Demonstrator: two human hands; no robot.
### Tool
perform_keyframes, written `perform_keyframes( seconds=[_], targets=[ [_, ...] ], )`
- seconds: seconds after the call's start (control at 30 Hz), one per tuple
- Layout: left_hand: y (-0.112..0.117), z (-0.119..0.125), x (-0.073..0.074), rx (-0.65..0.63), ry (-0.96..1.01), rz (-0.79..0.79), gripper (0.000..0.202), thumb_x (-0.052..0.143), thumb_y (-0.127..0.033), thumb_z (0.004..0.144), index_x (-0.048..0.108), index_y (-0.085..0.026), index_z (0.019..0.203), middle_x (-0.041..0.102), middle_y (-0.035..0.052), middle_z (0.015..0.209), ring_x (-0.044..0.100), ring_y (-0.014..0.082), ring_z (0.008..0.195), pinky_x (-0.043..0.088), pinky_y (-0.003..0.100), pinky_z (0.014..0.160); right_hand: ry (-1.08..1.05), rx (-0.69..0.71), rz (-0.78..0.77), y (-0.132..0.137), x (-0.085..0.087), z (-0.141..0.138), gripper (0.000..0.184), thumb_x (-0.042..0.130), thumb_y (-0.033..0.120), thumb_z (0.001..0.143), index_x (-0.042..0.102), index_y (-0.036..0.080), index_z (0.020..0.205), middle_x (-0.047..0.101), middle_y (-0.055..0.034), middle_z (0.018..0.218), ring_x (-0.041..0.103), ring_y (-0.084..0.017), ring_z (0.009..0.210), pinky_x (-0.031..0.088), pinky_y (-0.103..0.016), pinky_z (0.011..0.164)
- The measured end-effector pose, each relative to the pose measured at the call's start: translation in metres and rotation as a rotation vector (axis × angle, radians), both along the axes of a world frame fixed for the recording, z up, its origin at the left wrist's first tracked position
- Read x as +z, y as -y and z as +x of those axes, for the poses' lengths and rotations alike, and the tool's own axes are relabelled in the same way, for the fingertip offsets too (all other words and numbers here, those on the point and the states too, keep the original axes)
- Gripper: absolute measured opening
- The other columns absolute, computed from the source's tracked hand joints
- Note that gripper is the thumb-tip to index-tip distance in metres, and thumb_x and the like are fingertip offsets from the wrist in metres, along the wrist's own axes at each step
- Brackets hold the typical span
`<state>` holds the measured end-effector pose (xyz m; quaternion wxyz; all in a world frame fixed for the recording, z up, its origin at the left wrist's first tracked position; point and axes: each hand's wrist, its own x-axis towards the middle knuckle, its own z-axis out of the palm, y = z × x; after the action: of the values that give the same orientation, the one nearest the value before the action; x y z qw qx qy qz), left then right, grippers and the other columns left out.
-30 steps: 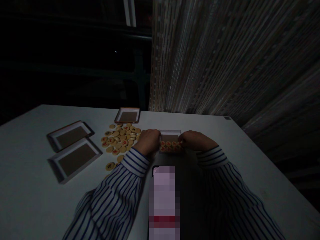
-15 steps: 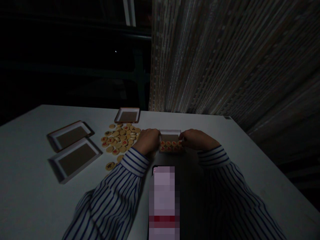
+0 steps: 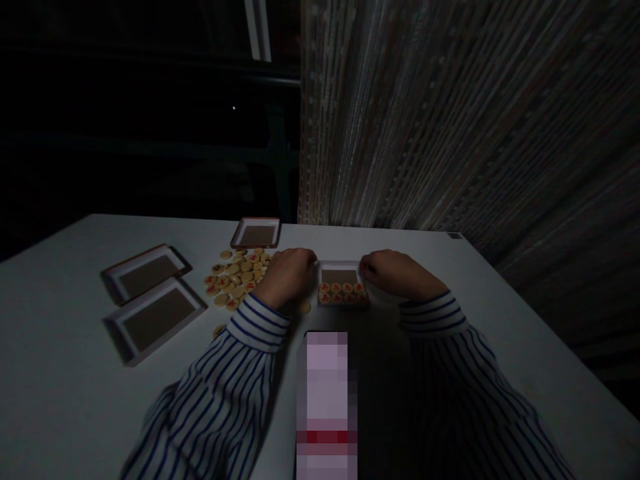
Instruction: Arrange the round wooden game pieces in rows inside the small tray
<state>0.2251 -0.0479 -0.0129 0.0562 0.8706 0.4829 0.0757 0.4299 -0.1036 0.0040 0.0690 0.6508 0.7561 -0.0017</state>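
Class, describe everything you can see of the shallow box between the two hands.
The box is small, rectangular and open-topped, with pale inner walls and a brownish floor that looks like cardboard. It lies flat on the white table. Two rows of four round, wood-coloured pieces with red markings fill its near half; the far half shows bare floor. The left hand is by its left edge, the right hand by its right; dim light hides whether fingers touch it.
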Motion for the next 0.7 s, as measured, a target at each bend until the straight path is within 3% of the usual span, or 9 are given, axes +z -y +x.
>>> perform_keyframes(
  seconds=[0.4, 0.7],
  targets=[
    [0.008, -0.02, 0.028, 0.055, 0.17, 0.117, 0.03, 0.041, -0.028, 0.086, 0.066, -0.017, 0.098, 0.07, 0.0063, 0.098, 0.063, 0.0206, 0.09, 0.046, 0.029, 0.08, -0.049, 0.063, 0.185, 0.011, 0.018, -0.013, 0.032, 0.034, 0.028, 0.09, 0.062, 0.017, 0.1, 0.066, -0.0089, 0.1, 0.058, -0.021, 0.092, 0.039, -0.028, 0.071],
    [0.02, -0.048, 0.037, 0.066, 0.315, 0.156, 0.031, 0.042, -0.032, 0.085, 0.067, -0.017, 0.096, 0.07, 0.0051, 0.095, 0.063, 0.0191, 0.087, 0.045, 0.027, 0.078, -0.074, 0.123, 0.284, 0.015, 0.022, -0.018, 0.031, 0.032, 0.028, 0.092, 0.061, 0.017, 0.092, 0.065, -0.0079, 0.094, 0.058, -0.019, 0.086, 0.036, -0.028, 0.071]
  ],
)
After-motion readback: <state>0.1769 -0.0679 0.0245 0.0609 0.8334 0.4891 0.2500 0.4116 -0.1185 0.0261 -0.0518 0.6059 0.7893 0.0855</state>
